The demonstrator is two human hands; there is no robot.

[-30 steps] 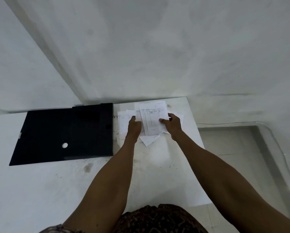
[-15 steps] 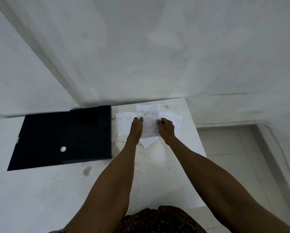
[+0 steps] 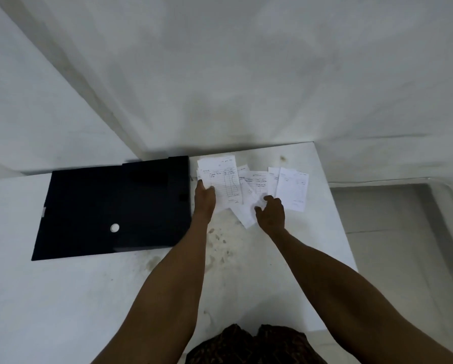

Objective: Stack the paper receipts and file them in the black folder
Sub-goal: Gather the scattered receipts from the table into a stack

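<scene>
Closed black folder (image 3: 110,206) flat on the desk (image 3: 167,285).
Left hand (image 3: 204,199) grips a stack of receipts (image 3: 220,179) just right of the folder; right hand (image 3: 271,214) rests relaxed fingers (image 3: 268,198) on loose receipts (image 3: 291,187).

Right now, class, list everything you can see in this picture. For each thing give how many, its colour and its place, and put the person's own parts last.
black folder: one, black, lying flat and closed on the left of the table.
round stud: one, white, on the folder's cover.
receipt stack: one small pile, white with print, just right of the folder.
loose receipts: several, white, overlapping, spread to the right of the stack.
table: one, white and stained, under everything.
wall: grey-white, behind the table.
floor: pale, right of the table.
patterned clothing: dark, bottom edge.
left hand: one, holds the receipt stack at its near edge.
right hand: one, fingers spread over the loose receipts.
</scene>
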